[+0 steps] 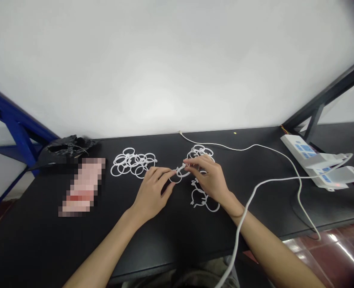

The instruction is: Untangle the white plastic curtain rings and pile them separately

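My left hand (pixel 155 188) pinches the edge of a thin white plastic ring (pixel 175 182) with thumb and fingertips, just above the black table. Facing it, my right hand (pixel 209 176) grips the upper right part of the white ring piece, which has a small clasp-like end. Whether this is one ring or two overlapping is hard to tell. Beyond my left hand lies a pile of white rings (pixel 129 160) with small tabs. More rings (pixel 199 150) lie behind my right hand, partly hidden by it. Below that hand are several open rings (pixel 198 198) with gaps and little clasps.
A pixelated pink object (pixel 85 184) lies at left, near crumpled black plastic (pixel 70 146). A white power strip (pixel 303 154) with plugged-in adapters stands at right. One white cable (pixel 255 192) passes over my right forearm; another (pixel 225 146) runs along the back of the table (pixel 165 240).
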The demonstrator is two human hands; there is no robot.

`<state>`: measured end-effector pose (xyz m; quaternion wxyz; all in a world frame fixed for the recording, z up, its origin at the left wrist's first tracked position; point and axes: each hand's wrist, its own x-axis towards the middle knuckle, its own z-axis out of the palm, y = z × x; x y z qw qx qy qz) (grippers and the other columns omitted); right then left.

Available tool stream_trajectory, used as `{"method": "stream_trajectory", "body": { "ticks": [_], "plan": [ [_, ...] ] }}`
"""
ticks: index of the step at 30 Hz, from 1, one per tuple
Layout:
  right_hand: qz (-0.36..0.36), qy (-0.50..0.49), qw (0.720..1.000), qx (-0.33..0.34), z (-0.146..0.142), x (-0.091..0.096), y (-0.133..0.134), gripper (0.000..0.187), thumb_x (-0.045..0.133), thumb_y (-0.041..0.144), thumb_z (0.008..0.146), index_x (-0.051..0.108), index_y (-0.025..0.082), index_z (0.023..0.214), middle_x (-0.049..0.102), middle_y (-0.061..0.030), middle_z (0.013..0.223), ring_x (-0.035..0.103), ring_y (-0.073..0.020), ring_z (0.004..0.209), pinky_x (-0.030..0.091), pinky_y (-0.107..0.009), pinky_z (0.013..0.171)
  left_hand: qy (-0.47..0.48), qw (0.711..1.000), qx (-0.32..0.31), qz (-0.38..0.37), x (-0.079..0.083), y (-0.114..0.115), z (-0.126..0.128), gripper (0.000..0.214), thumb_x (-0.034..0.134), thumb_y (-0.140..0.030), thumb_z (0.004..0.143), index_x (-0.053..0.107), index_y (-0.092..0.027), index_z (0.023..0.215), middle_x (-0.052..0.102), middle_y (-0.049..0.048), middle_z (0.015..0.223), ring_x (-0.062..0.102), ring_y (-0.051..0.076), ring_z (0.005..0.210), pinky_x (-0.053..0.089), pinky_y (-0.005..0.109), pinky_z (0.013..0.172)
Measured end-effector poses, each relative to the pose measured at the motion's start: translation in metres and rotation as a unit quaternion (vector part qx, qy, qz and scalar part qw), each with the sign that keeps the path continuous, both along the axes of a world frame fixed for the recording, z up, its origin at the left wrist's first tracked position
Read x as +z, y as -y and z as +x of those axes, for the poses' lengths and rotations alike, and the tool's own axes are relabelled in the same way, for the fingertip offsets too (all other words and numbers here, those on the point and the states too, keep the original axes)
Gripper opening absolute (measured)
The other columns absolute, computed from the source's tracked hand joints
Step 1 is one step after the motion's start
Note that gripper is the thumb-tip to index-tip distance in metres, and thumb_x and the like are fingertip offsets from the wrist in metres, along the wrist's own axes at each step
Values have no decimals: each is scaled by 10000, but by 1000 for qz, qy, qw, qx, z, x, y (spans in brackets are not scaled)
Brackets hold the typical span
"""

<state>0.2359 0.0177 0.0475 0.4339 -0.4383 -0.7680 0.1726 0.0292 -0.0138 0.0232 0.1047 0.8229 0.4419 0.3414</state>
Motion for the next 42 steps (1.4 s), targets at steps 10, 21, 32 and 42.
{"method": "stream_trajectory", "body": {
  "ticks": [10,21,32,42],
  "plan": [
    [-120,-139,971,153,-9,1,7,134,643,248,891,737,265,985,674,-44,956,649,-163,866,554,-313,741,84,988,-59,-117,6,4,-4,454,579,-428,918,551,-182,1298,653,71,1092,525,216,1042,485,391,919],
    [-53,-36,985,159,-9,4,14,248,613,189,895,650,228,1138,630,-53,983,615,-153,864,522,-306,789,47,998,6,-31,4,2,-2,395,667,-416,859,607,-192,1178,623,41,937,513,209,911,479,377,826],
    [-40,-37,993,105,-16,-8,16,111,592,199,929,611,205,819,656,-4,786,614,-112,700,492,-233,652,20,1000,-9,20,3,2,0,361,654,-433,866,619,-195,1134,645,49,922,526,216,910,490,363,815],
    [7,208,977,43,-11,-14,10,327,611,353,909,602,215,1205,615,-110,1138,562,-255,1056,491,-431,924,-77,952,297,16,1,-31,-43,493,522,-350,921,501,-164,1377,597,134,1198,464,325,1105,403,502,969]
  ]
}}
